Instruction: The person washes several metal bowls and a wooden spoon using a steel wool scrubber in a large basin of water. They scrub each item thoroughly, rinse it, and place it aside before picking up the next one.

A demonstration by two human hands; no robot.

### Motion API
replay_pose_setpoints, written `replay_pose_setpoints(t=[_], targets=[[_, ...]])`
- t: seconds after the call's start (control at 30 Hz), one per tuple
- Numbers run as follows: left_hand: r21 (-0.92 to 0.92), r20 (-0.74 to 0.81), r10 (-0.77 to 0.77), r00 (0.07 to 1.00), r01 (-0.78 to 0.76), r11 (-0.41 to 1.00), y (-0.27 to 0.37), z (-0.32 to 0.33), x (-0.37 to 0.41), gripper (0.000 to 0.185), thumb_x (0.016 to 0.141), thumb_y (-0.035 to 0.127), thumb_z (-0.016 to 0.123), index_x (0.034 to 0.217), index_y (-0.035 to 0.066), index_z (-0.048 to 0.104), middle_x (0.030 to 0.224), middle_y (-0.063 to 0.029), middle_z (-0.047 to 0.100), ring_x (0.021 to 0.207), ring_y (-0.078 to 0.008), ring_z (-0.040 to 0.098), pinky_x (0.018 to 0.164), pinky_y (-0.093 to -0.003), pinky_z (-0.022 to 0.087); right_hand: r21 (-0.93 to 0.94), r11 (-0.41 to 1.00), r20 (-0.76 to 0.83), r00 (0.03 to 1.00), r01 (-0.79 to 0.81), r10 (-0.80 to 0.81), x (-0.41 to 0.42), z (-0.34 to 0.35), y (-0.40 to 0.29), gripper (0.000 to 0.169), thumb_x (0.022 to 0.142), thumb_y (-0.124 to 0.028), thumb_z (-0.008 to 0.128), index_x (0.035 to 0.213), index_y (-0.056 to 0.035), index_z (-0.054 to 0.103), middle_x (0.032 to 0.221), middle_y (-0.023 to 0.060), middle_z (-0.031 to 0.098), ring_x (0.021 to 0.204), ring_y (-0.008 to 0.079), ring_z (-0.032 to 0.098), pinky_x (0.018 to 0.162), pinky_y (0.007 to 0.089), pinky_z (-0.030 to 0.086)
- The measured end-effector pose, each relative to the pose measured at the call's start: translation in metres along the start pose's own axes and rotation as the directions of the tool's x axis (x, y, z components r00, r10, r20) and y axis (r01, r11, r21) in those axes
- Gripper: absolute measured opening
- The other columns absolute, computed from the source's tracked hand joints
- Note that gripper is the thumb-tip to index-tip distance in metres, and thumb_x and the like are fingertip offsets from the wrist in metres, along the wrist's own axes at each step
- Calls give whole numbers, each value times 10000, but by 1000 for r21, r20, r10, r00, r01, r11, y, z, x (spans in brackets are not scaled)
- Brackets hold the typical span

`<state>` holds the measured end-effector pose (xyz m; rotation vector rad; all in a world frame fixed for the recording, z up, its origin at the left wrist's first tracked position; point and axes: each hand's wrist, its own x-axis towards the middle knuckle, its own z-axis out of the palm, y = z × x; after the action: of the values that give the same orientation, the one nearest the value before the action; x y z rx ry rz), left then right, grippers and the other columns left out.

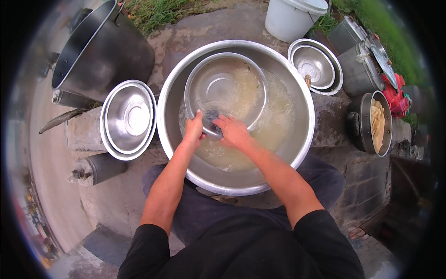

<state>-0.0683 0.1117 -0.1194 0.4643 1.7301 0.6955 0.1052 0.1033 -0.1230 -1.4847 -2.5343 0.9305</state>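
Before me stands a large metal basin (167,87) with cloudy water (278,115) in it. A smaller metal bowl (209,75) sits tilted in that water, and some cloudy water lies inside it too. My left hand (195,126) grips the bowl's near left rim, thumb on the inner side. With its fingers over the bowl's near wall, my right hand (232,132) presses a dark steel-wool scrubber (212,115) against the metal. The right fingertips partly cover the scrubber.
Nested metal bowls (129,118) lean at the left, below a tall metal pot (115,52). More nested bowls (310,68) stand at the right. A white bucket (289,21), a pot (366,122) holding a tan cloth-like thing, and lidded metal containers (362,66) surround the basin.
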Motion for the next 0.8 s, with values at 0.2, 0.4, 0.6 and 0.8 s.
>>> replay_pose_setpoints(t=[0.2, 0.4, 0.6, 0.8], targets=[[53, 72, 70, 995, -74, 996, 14, 17, -22, 474, 949, 442, 515, 1024, -22, 572, 756, -75, 615, 565, -149, 597, 414, -276, 452, -157, 987, -45, 998, -40, 33, -8, -6, 30, 374, 690, -168, 733, 1045, -123, 628, 1075, 78, 621, 1043, 291, 599, 839, 416, 498], [192, -42, 294, 955, -281, 940, -25, 29, 2, 369, 881, 281, 564, 800, -70, 642, 666, -156, 629, 545, -216, 648, 497, -354, 484, 157, 988, -108, 994, -8, 25, -6, -2, 6, 496, 660, -163, 739, 1141, -141, 616, 1020, 105, 628, 972, 319, 603, 819, 418, 490], [217, 1, 282, 959, -275, 937, 6, 23, -22, 356, 871, 257, 566, 892, -96, 609, 621, -126, 604, 481, -199, 590, 448, -337, 453, -402, 915, -173, 984, -32, -41, -23, -26, 64, 490, 654, -182, 771, 1118, -134, 625, 1062, 88, 632, 1068, 297, 576, 870, 406, 473], [51, 16, 323, 946, -323, 945, -8, 44, -34, 291, 846, 182, 546, 826, -98, 621, 647, -97, 618, 435, -152, 541, 419, -295, 446, 249, 969, -183, 982, 2, 45, -11, -5, 3, 466, 681, -162, 740, 1128, -135, 612, 1078, 95, 633, 1068, 309, 583, 879, 391, 475]])
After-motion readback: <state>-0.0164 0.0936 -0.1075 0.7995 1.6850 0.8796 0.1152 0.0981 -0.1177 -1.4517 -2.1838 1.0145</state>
